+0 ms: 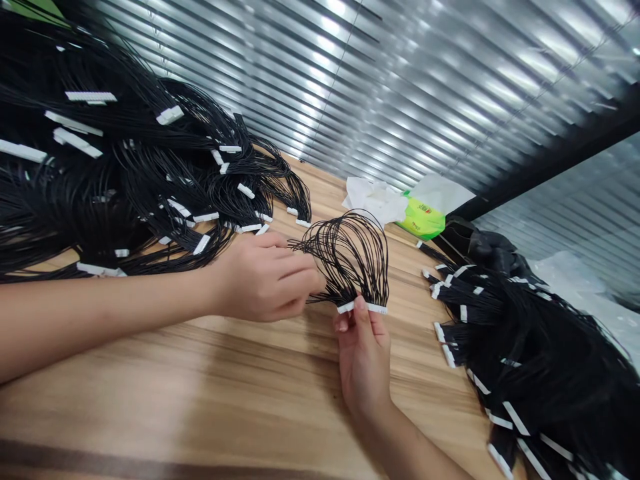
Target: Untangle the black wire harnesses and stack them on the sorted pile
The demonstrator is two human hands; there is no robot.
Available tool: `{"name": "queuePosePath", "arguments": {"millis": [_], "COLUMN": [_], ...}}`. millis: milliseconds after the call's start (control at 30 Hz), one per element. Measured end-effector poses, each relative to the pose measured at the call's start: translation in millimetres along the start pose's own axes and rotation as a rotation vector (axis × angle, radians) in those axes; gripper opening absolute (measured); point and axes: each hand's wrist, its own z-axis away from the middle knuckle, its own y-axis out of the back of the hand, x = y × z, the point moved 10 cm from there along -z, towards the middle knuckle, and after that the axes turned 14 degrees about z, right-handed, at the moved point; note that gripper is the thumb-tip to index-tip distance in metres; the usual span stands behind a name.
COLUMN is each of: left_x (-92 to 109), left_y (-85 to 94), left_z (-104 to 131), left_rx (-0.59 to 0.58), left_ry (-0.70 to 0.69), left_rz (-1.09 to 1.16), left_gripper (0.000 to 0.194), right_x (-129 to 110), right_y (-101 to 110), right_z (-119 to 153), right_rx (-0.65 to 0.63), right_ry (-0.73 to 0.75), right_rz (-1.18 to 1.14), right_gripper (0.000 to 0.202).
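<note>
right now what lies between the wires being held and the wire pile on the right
A bare stretch of wooden tabletop lies between the wire bundle in the right hand and the right pile, in the head view.

wiring workshop, seemingly: heaped black wires (560, 360), white connectors (91, 97), wooden table (250, 400).

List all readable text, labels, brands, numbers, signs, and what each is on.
No text is legible.
Green packet: printed marks, one red; too small and blurred to read.
White connector in the right hand: no lettering discernible.
Connectors on the left wire pile and right wire pile: none discernible.
</note>
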Motion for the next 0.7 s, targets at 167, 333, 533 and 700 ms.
{"name": "queuePosePath", "arguments": {"millis": [167,333,533,700], "left_x": [30,39,-35,-22], "left_y": [1.3,4.2,-7.4,-13.4], "left_z": [8,15,12,6], "left_rx": [0.008,0.010,0.011,-0.039], "left_ry": [-0.220,-0.299,0.325,0.186], "left_rz": [0.177,0.287,0.136,0.086], "left_gripper": [0.011,0.022,0.015,0.011], "right_x": [2,5,3,5], "right_y": [1,0,1,0], "right_z": [0,1,0,0], "right_rx": [0.009,0.008,0.009,-0.005], "right_ry": [-0.035,-0.057,-0.028,-0.035], "right_rz": [-0.048,-0.091,-0.089,-0.087], "right_gripper": [0.036,0.037,0.035,0.031]}}
